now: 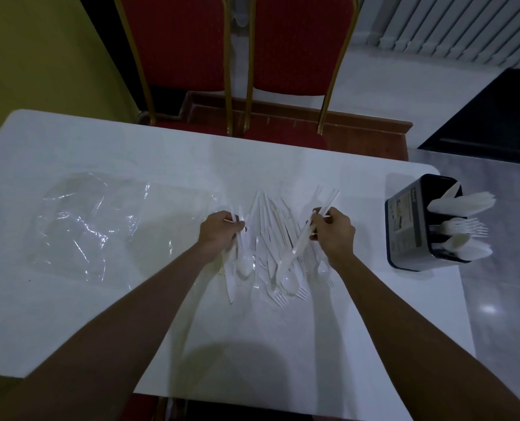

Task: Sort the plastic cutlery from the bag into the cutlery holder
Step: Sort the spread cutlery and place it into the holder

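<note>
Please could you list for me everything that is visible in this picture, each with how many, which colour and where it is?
table: one, white, fills the middle of the view
plastic bag: one, clear, lying flat on the table's left part
loose cutlery: a heap too many to count, white, mid-table between the hands
cutlery holder: one, dark with a label, at the table's right edge
sorted cutlery: several pieces, white, standing in the holder
chairs: two, red with gold frames, beyond the table
radiator: one, white, top right
left hand: one, grips some of the loose cutlery at the heap's left side
right hand: one, holds a few pieces at the heap's right side
</note>
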`<control>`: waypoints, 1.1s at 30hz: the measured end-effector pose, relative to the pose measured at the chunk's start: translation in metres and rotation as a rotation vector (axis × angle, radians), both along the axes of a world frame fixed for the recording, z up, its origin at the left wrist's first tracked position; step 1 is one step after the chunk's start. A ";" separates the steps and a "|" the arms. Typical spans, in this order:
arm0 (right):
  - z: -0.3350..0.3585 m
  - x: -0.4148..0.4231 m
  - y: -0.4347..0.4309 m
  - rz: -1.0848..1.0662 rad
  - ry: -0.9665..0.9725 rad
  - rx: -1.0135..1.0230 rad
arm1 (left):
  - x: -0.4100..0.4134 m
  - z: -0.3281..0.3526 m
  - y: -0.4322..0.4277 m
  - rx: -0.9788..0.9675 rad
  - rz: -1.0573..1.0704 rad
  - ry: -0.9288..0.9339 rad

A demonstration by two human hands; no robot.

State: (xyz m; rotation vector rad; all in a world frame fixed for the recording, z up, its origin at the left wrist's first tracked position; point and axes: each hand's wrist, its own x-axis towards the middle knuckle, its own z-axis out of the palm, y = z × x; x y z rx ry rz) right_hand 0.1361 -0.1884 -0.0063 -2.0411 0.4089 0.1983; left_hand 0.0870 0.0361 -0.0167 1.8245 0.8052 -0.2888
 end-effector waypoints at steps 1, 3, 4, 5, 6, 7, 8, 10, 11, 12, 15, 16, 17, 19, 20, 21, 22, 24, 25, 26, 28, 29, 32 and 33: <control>0.000 -0.001 0.000 -0.009 -0.015 -0.003 | -0.001 0.001 0.001 -0.034 -0.012 -0.002; 0.001 -0.003 0.001 -0.039 -0.054 0.008 | -0.003 0.002 0.002 -0.082 -0.040 0.009; 0.002 -0.003 0.002 -0.057 -0.072 0.019 | -0.005 0.001 0.001 -0.082 -0.065 0.023; 0.003 -0.004 0.003 -0.080 -0.091 0.029 | -0.007 0.000 0.000 -0.077 -0.093 0.037; 0.005 -0.004 0.003 -0.107 -0.110 0.035 | -0.009 -0.001 0.000 -0.074 -0.117 0.044; 0.006 -0.004 0.003 -0.129 -0.123 0.025 | -0.010 -0.003 -0.001 -0.072 -0.126 0.045; 0.006 -0.004 0.003 -0.136 -0.122 0.002 | -0.012 -0.005 -0.002 -0.067 -0.125 0.043; 0.006 -0.005 0.001 -0.062 -0.033 -0.061 | -0.014 -0.007 -0.005 -0.029 -0.122 0.030; 0.005 -0.007 0.002 0.017 0.045 -0.078 | -0.015 -0.009 -0.006 0.006 -0.128 0.022; 0.004 -0.010 0.004 0.108 0.120 -0.086 | -0.016 -0.010 -0.007 0.038 -0.132 0.012; -0.003 -0.021 0.018 0.306 0.186 -0.141 | -0.019 -0.011 -0.007 0.084 -0.099 -0.015; -0.006 -0.023 0.025 0.353 0.178 -0.176 | -0.020 -0.011 -0.006 0.096 -0.088 -0.014; -0.009 -0.025 0.034 0.392 0.168 -0.200 | -0.020 -0.011 -0.006 0.112 -0.079 -0.011; -0.014 -0.026 0.051 0.428 0.148 -0.216 | -0.021 -0.011 -0.004 0.153 -0.058 -0.018; -0.016 -0.025 0.058 0.448 0.147 -0.235 | -0.022 -0.011 -0.003 0.176 -0.039 -0.026; -0.017 -0.024 0.066 0.477 0.159 -0.259 | -0.022 -0.011 -0.002 0.195 -0.019 -0.032; -0.019 -0.024 0.072 0.509 0.184 -0.276 | -0.022 -0.011 0.000 0.207 -0.007 -0.034; -0.022 -0.025 0.081 0.557 0.246 -0.298 | -0.024 -0.013 0.004 0.210 -0.017 -0.029; -0.023 -0.027 0.084 0.575 0.266 -0.317 | -0.025 -0.014 0.006 0.206 -0.031 -0.026; -0.025 -0.029 0.087 0.583 0.275 -0.339 | -0.025 -0.015 0.008 0.199 -0.048 -0.024; -0.027 -0.032 0.090 0.588 0.273 -0.379 | -0.025 -0.015 0.010 0.179 -0.081 -0.016; -0.027 -0.032 0.092 0.600 0.274 -0.400 | -0.025 -0.016 0.010 0.173 -0.092 -0.009; -0.026 -0.028 0.090 0.606 0.289 -0.382 | -0.024 -0.016 0.011 0.176 -0.104 0.013; -0.024 -0.027 0.089 0.592 0.293 -0.365 | -0.025 -0.016 0.012 0.172 -0.110 0.022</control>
